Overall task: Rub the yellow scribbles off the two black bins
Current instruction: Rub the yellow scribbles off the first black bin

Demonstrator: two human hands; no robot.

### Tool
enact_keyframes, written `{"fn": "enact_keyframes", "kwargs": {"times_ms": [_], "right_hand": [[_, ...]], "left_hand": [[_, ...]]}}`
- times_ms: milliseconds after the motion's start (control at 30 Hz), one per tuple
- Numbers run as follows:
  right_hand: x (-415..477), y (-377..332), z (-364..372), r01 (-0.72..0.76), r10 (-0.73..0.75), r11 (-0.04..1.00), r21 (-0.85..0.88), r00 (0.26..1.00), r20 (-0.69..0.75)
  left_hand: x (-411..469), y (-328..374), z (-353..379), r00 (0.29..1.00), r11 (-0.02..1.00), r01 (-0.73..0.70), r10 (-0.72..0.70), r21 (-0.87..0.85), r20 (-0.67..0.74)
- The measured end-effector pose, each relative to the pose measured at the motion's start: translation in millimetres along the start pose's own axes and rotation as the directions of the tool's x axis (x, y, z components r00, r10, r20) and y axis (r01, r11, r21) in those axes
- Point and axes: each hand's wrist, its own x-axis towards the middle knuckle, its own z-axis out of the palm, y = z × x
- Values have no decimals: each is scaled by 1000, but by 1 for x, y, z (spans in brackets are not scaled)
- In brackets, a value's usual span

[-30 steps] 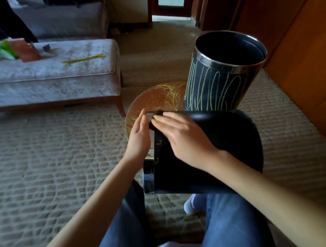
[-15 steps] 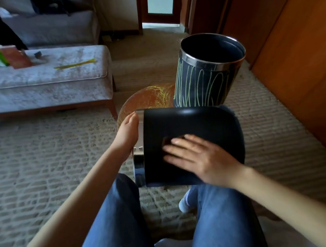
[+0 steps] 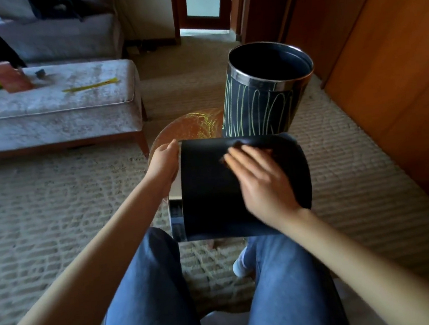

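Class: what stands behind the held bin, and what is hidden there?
A scribbled bin, upright, and a round table with yellow marks. The held bin covers that bin's base and the table's near part.

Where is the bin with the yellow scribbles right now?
Head view, upper right of centre: the scribbled bin stands upright just behind the held bin.

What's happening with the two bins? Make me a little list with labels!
lying bin: on its side over the knees, side looks clean
standing bin: upright, yellow scribbles on its side
left hand: holds the lying bin at its rim end
right hand: flat on the lying bin
round table: behind the lying bin, yellow marks too
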Motion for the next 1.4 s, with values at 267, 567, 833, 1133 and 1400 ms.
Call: {"fn": "enact_keyframes", "kwargs": {"times_ms": [267,567,833,1133,1400], "right_hand": [[-14,24,-20,251,-248,963,-93,968,44],[-59,95,-22,-21,25,992,-122,999,26],[-62,85,-13,-83,82,996,-46,997,-10],[-26,91,-16,-190,195,977,-102,980,48],[69,99,-14,-406,437,899,-167,795,420]], "left_hand": [[12,13,-5,999,997,50,-51,-60,-17],[-4,-17,-1,939,936,-324,336,139,-75],[17,9,5,974,970,-220,224,104,-31],[15,2,8,959,913,-278,282,299,30],[-32,-23,6,941,913,-308,335,267,-58]]}}
